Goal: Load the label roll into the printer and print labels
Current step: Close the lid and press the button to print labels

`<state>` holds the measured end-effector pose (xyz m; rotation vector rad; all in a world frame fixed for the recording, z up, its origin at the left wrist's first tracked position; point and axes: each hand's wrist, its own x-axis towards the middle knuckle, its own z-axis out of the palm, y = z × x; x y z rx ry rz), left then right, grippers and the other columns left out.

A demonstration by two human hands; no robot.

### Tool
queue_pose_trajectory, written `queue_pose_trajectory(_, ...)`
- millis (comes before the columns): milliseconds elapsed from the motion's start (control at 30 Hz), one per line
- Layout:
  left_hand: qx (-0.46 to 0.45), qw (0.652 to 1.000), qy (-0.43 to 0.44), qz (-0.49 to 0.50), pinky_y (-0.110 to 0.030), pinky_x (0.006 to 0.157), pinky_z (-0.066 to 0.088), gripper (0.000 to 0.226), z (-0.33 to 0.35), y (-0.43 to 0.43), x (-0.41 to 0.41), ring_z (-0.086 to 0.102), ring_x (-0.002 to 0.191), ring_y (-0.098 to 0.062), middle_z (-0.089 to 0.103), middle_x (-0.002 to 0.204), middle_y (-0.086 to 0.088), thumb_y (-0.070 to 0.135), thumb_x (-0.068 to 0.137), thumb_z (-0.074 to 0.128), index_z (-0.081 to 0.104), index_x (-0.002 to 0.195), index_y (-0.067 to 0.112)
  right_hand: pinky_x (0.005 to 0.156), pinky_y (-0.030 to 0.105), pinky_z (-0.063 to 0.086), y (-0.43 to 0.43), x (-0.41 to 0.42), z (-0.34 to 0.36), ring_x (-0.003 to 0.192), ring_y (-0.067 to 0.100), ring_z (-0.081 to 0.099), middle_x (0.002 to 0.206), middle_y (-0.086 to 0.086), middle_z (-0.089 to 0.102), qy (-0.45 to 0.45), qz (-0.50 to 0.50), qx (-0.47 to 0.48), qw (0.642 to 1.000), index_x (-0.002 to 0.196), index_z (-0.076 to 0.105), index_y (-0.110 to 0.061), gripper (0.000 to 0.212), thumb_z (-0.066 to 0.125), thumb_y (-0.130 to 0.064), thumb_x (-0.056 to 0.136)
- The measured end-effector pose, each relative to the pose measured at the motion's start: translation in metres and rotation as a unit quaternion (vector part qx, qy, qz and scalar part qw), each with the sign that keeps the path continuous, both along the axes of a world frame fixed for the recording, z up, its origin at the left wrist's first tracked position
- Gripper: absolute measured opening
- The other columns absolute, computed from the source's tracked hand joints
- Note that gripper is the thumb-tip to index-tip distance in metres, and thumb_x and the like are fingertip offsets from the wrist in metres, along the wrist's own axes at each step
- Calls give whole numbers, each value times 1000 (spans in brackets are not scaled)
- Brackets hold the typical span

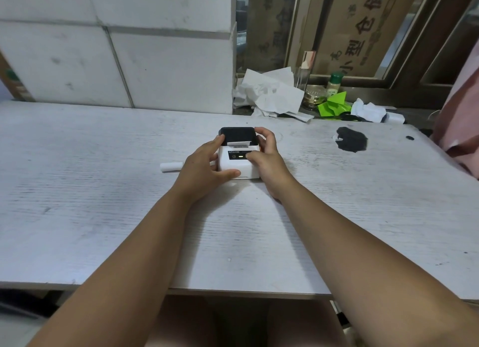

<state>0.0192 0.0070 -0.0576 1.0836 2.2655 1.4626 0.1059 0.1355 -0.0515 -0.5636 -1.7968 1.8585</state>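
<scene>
Small white printer (pixel 239 162) sits mid-counter (pixel 103 191), black lid (pixel 237 134) on top, white label strip (pixel 238 143) poking out at the slot, green light lit on the front panel. Left hand (pixel 204 166) wraps the printer's left side, thumb along the front edge, forefinger up at the lid. Right hand (pixel 264 154) grips the right side, thumb on the panel. Rolled white paper (pixel 171 166) lies just left, partly behind the left hand. Crumpled paper (pixel 269 92) at back.
</scene>
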Motion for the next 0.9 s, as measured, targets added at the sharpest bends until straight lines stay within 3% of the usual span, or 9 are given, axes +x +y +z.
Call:
queue_pose_trajectory(333,0,1000,-2,1,-25,101,45,89,-1,1,-1,48,125,-10,41,147,8,18,72,81,34,147,24,83,28,46,1,-3,-1,107,19,53,131,2,50,-12,-11,3,1000,136,34,-20,58,43,8,85)
queue_pose_trajectory(667,-10,1000,-5,-1,-15,94,40,88,-1,2,-2,46,124,-6,37,151,9,19,74,80,32,148,26,76,25,47,0,-2,-1,104,17,54,127,0,50,-6,-11,0,1000,135,33,-20,58,44,8,85)
queue_pose_trajectory(900,-9,1000,-6,-5,-21,100,42,88,-1,1,-1,46,128,-9,38,150,9,20,75,80,31,148,26,77,27,47,0,-1,0,103,17,54,125,-2,49,-5,-14,-3,1000,135,34,-20,58,44,8,86)
